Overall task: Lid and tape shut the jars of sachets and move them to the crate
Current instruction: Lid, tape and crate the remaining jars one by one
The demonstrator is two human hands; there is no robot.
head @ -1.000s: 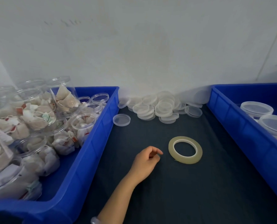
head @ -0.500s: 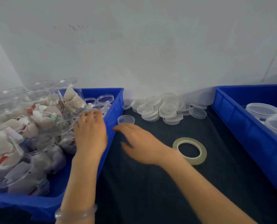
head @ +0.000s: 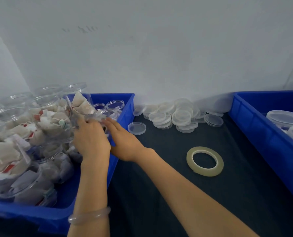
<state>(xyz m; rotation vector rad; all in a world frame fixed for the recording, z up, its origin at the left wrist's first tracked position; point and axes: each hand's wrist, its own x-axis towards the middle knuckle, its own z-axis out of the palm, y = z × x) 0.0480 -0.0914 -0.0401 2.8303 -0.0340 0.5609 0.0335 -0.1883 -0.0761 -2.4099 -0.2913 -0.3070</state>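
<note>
Off the mat (head: 161, 187) since 0.5 s ago and over the left bin (head: 125, 106) wall: right hand (head: 125, 142), fingers straight against a blurred jar (head: 99, 115) of sachets in that bin's far right part. Touching it, left hand (head: 91, 141), fingers curled on the same jar. Unmoved on the mat: tape roll (head: 204, 161). At right, crate (head: 255, 124).

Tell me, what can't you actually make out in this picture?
Head view: the jar is mostly covered by the left hand and right hand; the left grip is unclear.
Head view: the right crate is cut by the picture's edge, hiding some contents.
Head view: print on the sachets is too small and blurred.
</note>
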